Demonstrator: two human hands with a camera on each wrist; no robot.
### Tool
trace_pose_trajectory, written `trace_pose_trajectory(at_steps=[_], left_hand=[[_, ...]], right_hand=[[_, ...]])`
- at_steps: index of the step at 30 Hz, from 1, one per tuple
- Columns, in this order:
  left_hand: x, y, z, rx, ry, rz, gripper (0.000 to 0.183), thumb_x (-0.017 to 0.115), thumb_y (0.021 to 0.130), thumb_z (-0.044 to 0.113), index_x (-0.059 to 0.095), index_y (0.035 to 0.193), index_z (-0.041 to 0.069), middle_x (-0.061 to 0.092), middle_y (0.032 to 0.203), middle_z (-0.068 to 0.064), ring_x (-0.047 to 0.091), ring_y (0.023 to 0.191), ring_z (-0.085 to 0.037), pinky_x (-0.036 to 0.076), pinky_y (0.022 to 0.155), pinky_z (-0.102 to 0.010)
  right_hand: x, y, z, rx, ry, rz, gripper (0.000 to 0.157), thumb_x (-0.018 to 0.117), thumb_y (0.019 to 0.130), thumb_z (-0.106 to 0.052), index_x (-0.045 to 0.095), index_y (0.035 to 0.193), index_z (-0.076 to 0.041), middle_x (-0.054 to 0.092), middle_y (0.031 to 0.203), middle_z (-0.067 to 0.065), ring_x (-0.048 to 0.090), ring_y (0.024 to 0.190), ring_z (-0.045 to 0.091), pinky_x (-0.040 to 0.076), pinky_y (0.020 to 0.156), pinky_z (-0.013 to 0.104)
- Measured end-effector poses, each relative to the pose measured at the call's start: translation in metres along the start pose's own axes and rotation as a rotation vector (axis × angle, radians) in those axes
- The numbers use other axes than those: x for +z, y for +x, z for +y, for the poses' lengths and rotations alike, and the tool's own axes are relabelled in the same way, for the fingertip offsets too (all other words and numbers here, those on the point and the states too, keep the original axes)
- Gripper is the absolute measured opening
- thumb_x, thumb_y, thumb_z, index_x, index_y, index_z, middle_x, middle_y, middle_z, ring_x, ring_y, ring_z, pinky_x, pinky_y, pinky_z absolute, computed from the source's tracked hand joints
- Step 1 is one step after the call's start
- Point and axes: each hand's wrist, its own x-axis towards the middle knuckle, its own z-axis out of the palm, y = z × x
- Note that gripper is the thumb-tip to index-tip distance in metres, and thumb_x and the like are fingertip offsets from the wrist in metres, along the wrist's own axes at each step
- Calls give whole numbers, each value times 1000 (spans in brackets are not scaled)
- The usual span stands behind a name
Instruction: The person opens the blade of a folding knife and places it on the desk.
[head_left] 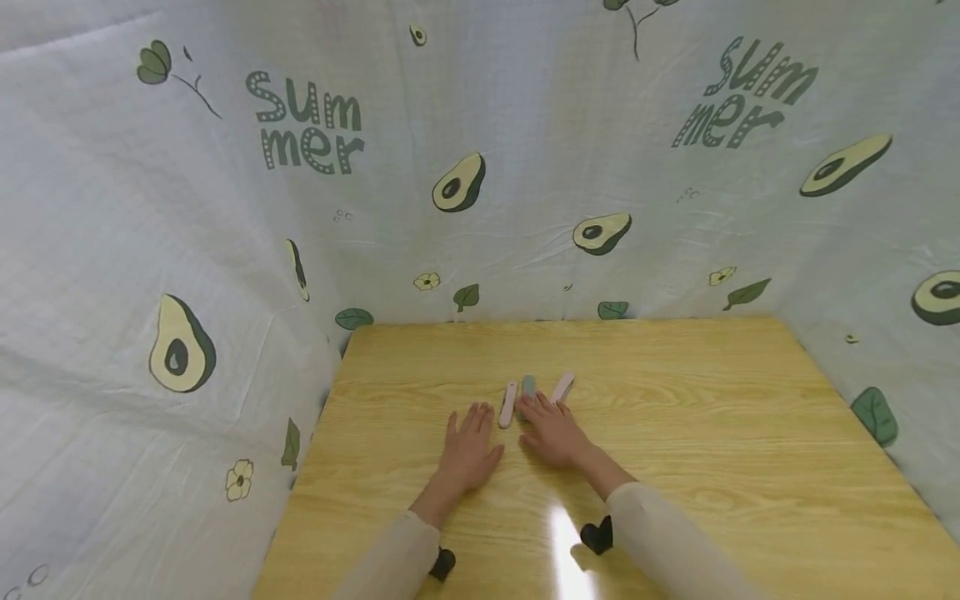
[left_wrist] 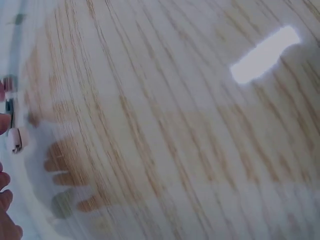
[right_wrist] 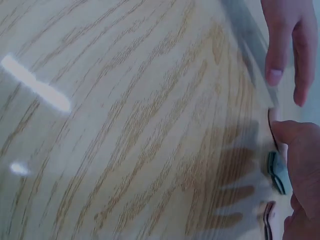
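Three slim, round-ended bars lie side by side on the wooden table: a pink bar (head_left: 507, 406) on the left, a grey-green bar (head_left: 528, 386) in the middle and a second pink bar (head_left: 563, 386) slanting at the right. Dark slits show along their edges in the right wrist view. My right hand (head_left: 553, 432) reaches over the near ends of the green and right pink bars, fingers extended, its fingertips hiding part of them. Flat and palm down, my left hand (head_left: 468, 450) lies just left of the left pink bar, fingers stretched forward and holding nothing.
The wooden table (head_left: 712, 433) runs wide on both sides. A cloth (head_left: 525, 125) printed with avocados and lettering hangs behind it and along the sides. Bright light glares off the tabletop near the front. Dark heart-shaped pieces (head_left: 597, 535) show beside the sleeves.
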Motion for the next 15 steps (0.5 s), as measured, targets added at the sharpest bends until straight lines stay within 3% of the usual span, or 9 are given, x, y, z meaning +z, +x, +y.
trace_pose_trajectory(at_steps=[9,15], left_hand=[[5,2,10,47,31,-28,66,48,97,45,32,150,9,32,158,-7,28,147,-25,22,117,-59],[6,0,14,71,40,-63,64,48,98,44,32,151,11,31,158,-6,28,147,-25,22,116,-60]], right_hand=[[6,6,-6,-36,-52,-16,60,54,98,-31,34,150,-7,32,157,12,27,145,40,25,113,64],[7,8,-10,-43,-80,-75,59,52,99,-32,34,150,-9,31,158,8,25,146,38,23,114,64]])
